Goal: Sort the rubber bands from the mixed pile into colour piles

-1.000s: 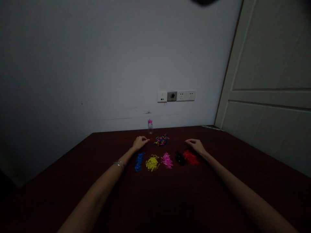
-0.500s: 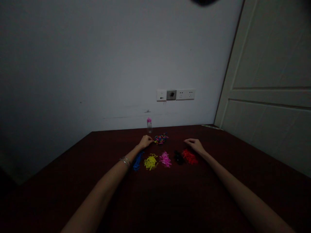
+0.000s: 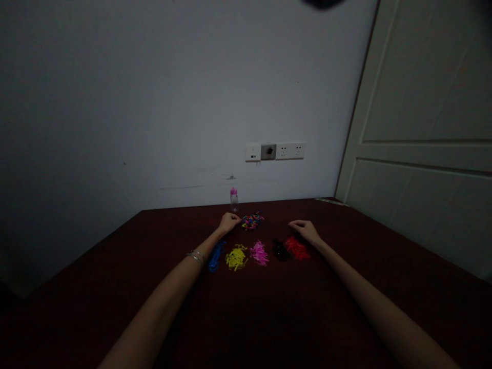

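My left hand [image 3: 229, 222] has its fingertips pinched together at the left edge of a mixed heap of small coloured bands [image 3: 252, 221], which look like rubber bands. Whatever is in that pinch is too small to make out. Just above the red pile [image 3: 297, 248], my right hand [image 3: 307, 230] rests with its fingers drawn together; nothing nameable shows in them. Between my forearms lie separate piles: blue [image 3: 216, 256] beside my left wrist, yellow [image 3: 236, 257], pink [image 3: 259, 253] and black [image 3: 280, 249].
A clear bottle with a pink top [image 3: 234, 200] stands behind the mixed heap, close to the wall. The dark reddish table [image 3: 246, 312] reaches back to the wall. Sockets [image 3: 275, 151] are on the wall, and a pale panelled door [image 3: 418, 154] is at the right.
The view has shifted slightly, moving everything a little left. My left fingertips have drawn back slightly from the mixed heap. My right hand stays over the red pile.
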`<action>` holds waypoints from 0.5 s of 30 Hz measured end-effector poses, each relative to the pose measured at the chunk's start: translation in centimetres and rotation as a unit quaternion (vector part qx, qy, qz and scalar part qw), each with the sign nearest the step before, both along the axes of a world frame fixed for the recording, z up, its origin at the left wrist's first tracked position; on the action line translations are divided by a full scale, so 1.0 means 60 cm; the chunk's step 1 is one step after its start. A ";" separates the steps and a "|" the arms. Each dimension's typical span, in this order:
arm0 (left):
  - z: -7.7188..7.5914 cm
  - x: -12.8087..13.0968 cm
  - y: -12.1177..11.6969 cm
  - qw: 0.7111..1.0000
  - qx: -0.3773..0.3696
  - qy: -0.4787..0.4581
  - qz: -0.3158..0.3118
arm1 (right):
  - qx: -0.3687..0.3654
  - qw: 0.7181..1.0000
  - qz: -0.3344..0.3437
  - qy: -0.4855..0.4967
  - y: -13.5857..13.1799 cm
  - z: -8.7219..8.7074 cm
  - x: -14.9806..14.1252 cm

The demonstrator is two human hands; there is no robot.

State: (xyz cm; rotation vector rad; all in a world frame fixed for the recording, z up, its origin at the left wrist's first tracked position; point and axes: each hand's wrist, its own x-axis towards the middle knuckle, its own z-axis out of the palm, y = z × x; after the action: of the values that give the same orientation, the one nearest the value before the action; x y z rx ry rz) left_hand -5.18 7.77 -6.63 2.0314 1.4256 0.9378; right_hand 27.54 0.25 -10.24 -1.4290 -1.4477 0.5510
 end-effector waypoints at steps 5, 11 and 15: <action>0.044 0.009 -0.025 0.994 -0.074 -0.035 -0.078 | -0.004 1.000 0.002 -0.001 0.001 -0.001 0.001; 0.076 0.014 -0.068 0.959 -0.184 -0.006 -0.213 | -0.001 1.000 0.002 0.004 -0.001 -0.002 0.002; 0.080 0.021 -0.087 0.939 -0.224 0.020 -0.259 | 0.003 1.000 0.000 -0.004 -0.008 0.006 -0.001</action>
State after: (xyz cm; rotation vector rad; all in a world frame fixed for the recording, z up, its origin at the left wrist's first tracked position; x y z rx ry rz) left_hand -3.92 2.52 -1.84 1.9239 0.9273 0.3139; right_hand 27.47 -0.23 -9.88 -1.4284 -1.4533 0.5409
